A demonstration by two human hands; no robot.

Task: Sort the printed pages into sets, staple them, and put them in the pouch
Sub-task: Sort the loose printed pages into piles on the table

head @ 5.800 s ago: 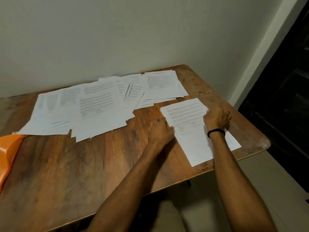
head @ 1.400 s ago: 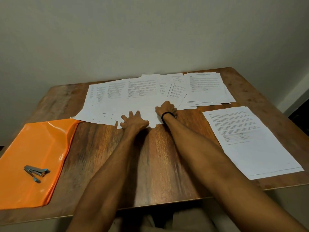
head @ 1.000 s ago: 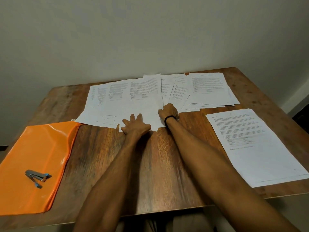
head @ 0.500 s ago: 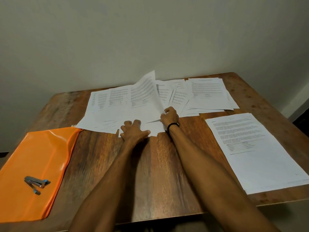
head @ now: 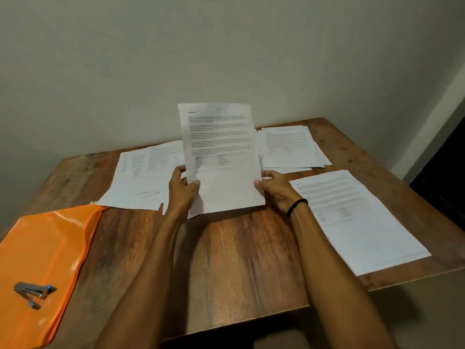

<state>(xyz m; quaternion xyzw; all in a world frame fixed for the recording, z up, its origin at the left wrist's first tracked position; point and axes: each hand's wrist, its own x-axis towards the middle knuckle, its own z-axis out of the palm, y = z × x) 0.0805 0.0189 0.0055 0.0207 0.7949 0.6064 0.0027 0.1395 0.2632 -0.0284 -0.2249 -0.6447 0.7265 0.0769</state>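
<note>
A printed page is held upright above the table's middle. My left hand grips its lower left edge, thumb on the front. My right hand, with a black band on the wrist, grips its lower right edge. Behind it, loose printed pages lie spread at the back left, and a second heap of pages sits at the back right. A sorted set of pages lies flat at the right. The orange pouch lies at the left with a small metal stapler on top.
The wooden table stands against a pale wall. Its front edge runs close to my body. A dark doorway opens at the far right.
My right hand peeled a page off the spread at the back, and both hands have lifted it upright off the table. The camera has tilted a little.
</note>
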